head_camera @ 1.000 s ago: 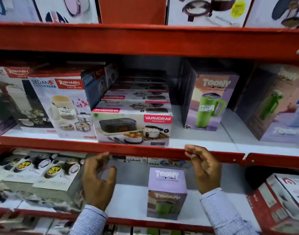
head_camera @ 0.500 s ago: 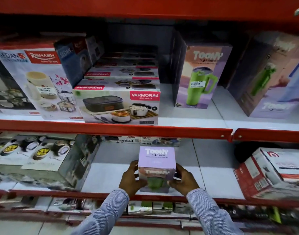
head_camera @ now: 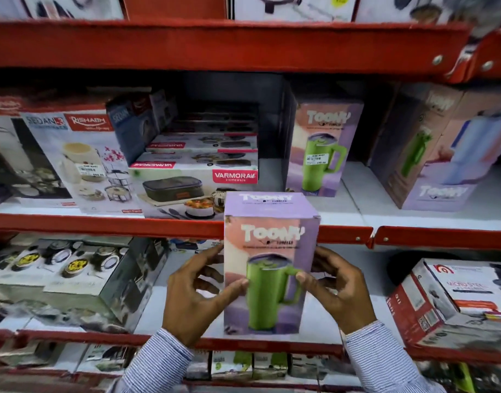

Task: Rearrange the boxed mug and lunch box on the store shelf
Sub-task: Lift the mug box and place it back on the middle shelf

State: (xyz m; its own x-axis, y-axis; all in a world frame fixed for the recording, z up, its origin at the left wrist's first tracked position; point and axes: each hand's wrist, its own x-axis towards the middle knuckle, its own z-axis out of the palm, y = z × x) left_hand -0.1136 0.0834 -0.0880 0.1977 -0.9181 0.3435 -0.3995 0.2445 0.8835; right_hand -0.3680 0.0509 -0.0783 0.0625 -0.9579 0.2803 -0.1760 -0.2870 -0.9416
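Note:
A purple boxed mug (head_camera: 269,251) with a green tumbler printed on its front is held upright in front of the red shelf edge (head_camera: 101,224). My left hand (head_camera: 195,293) grips its left side and my right hand (head_camera: 337,290) grips its right side. Behind it on the middle shelf lies the Varmora lunch box (head_camera: 187,182), the front one of a stack of flat boxes. A second boxed mug of the same kind (head_camera: 323,148) stands on that shelf to the right of the lunch box.
A Rishabh tiffin box (head_camera: 76,157) leans at the left of the middle shelf. Larger purple tumbler boxes (head_camera: 442,154) stand at the right. On the lower shelf are a dark container-set box (head_camera: 73,279) at the left and a red-and-white box (head_camera: 453,302) at the right.
Both hands dropped from the shelf edge onto the boxed mug on the lower shelf, took hold of it and lifted it up to the level of the middle shelf's edge.

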